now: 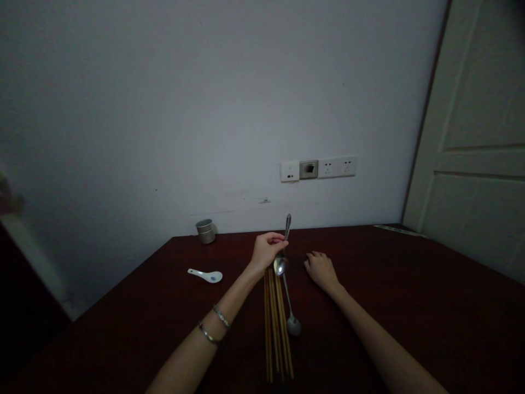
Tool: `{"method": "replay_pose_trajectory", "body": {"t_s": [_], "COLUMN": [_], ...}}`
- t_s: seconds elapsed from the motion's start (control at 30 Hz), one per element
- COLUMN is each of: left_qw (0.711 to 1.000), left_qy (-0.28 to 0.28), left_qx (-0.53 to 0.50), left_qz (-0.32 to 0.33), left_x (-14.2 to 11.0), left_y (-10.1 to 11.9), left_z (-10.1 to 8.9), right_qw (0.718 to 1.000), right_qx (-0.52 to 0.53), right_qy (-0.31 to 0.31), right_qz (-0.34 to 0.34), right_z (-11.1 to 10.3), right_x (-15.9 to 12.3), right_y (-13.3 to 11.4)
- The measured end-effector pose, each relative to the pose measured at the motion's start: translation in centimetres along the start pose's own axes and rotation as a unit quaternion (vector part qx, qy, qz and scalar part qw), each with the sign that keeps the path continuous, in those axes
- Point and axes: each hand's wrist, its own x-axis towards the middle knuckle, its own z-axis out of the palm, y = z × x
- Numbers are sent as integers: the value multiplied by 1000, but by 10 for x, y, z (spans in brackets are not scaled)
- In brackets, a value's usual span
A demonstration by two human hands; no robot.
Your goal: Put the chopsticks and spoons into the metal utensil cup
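Observation:
My left hand (267, 250) is closed around a metal spoon (283, 251), holding it upright with the bowl down and the handle pointing up. Below it a bundle of wooden chopsticks (275, 328) lies lengthwise on the dark red table (410, 306). A second metal spoon (290, 312) lies beside the chopsticks, bowl toward me. My right hand (320, 269) rests on the table just right of the held spoon, fingers loosely curled and holding nothing.
A white ceramic spoon (205, 275) lies on the table at the left. A small metal cup (205, 231) stands at the far edge by the wall. Wall sockets (319, 168) sit above the table; a door (476, 153) is at the right.

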Motion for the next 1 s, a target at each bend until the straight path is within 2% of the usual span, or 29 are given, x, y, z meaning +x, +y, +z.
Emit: {"method": "replay_pose_trajectory", "body": {"t_s": [0.23,0.3,0.37,0.43,0.47,0.53,0.57,0.6,0.63,0.67,0.77,0.9,1.0], "left_qw": [999,999,998,998,998,998,998,998,998,998,998,998,996], "left_qy": [-12,-11,-9,-8,-6,-6,-8,-10,-12,-15,-19,-38,-64], "left_qx": [-17,-20,-23,-26,-26,-24,-23,-22,-21,-19,-14,-4,5], "left_qz": [-40,-45,-50,-55,-57,-59,-60,-60,-60,-60,-52,-57,-54], "left_x": [-9,-11,-12,-13,-13,-13,-13,-13,-13,-13,-13,-13,-13], "left_y": [-6,-6,-7,-9,-10,-12,-13,-14,-14,-15,-19,-23,-23], "left_z": [7,7,6,6,6,6,6,6,7,7,8,9,6], "right_qw": [1000,997,984,942,904,803,759,731,716,709,719,732,727], "right_qx": [25,71,175,333,423,588,641,673,689,695,687,675,677], "right_qy": [-13,-14,-17,-16,-19,-41,-49,-49,-51,-49,-40,-34,-46], "right_qz": [10,17,29,45,55,90,101,105,106,105,97,88,102], "right_z": [-4,-8,-19,-37,-49,-72,-83,-92,-100,-105,-109,-100,-94], "right_x": [-2,1,8,18,22,29,30,31,30,29,26,26,30], "right_y": [-1,-1,-3,-8,-12,-21,-26,-30,-34,-37,-42,-41,-37]}}
